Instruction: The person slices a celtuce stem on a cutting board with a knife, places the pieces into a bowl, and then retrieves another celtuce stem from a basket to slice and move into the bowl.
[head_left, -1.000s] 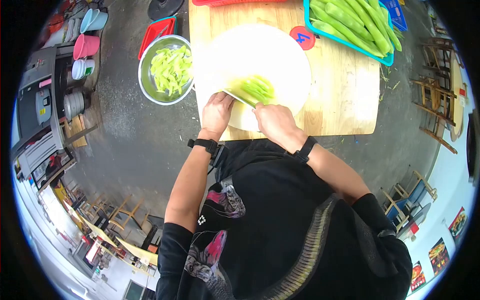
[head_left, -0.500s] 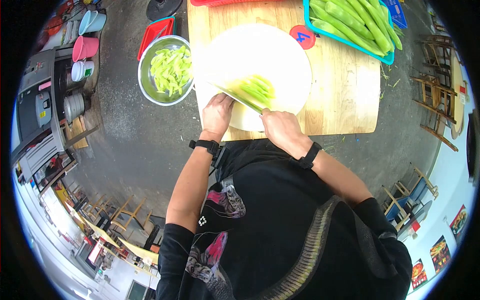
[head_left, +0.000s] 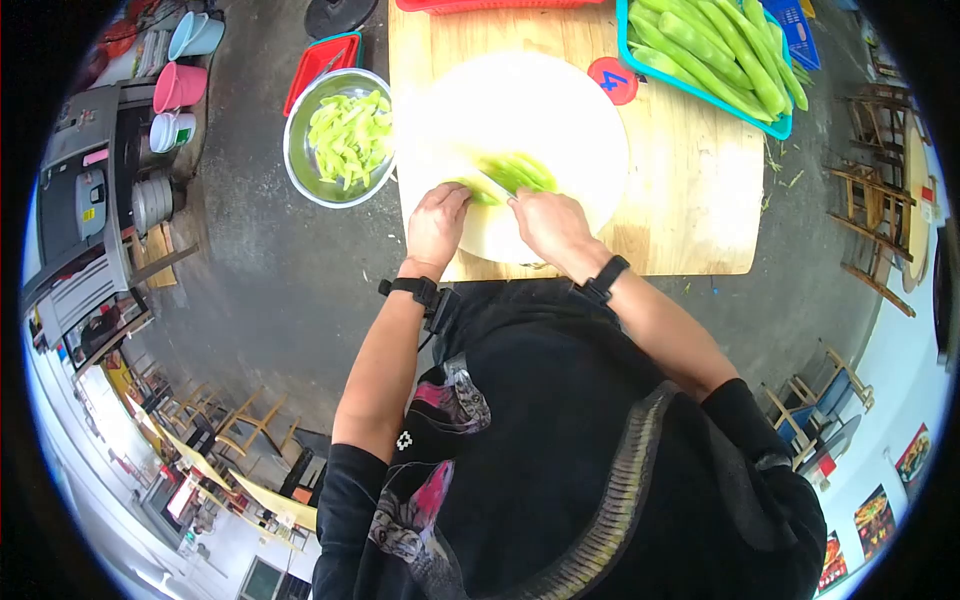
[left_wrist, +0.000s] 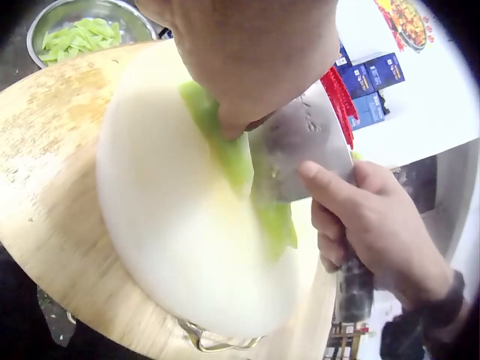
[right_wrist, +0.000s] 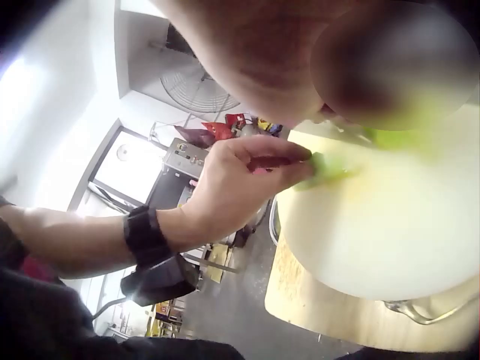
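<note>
Left hand (head_left: 435,228) pinches a green vegetable piece (left_wrist: 228,157) on the round white chopping board (head_left: 520,110) | right hand (head_left: 555,228) grips the cleaver (left_wrist: 294,146), blade just beside the piece | green strips (head_left: 522,171) lie on the blade's other side | to cut well: tuck left fingertips (right_wrist: 291,148) back, hold the piece flat, slice slowly and evenly

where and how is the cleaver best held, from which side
Best by the dark handle, where the right hand is, probably from the person's right: it is narrow and sticks out behind the broad blade, away from the left hand.
</note>
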